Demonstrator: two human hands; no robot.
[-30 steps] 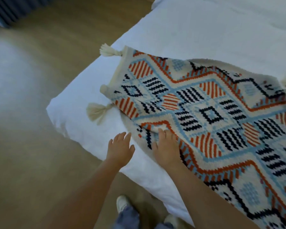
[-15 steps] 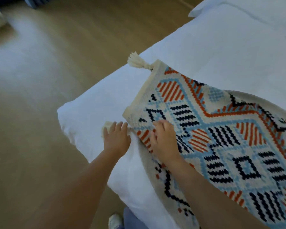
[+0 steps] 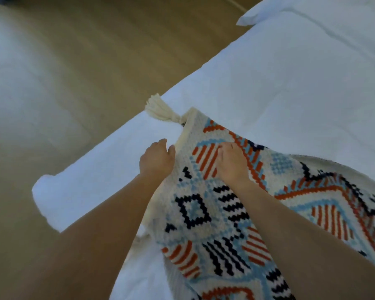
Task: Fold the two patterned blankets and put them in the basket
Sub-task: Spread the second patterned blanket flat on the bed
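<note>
One patterned blanket (image 3: 236, 224), cream with orange, blue and black diamonds, lies folded on the white bed (image 3: 290, 83). A cream tassel (image 3: 160, 110) sticks out at its far left corner. My left hand (image 3: 157, 159) sits at the blanket's cream left edge just below the tassel, thumb against the edge and fingers curled down round it. My right hand (image 3: 232, 161) rests on top of the blanket near the same corner, its fingers bent into the fabric. No second blanket and no basket is in view.
The bed's near corner (image 3: 46, 191) juts out over the wooden floor (image 3: 85, 61) on the left. A white pillow (image 3: 268, 11) lies at the far end of the bed. White bedding stretches away beyond the blanket.
Both hands have slid along the blanket's left edge toward the far corner with the tassel. The view has shifted, and the lower tassel is now out of sight.
</note>
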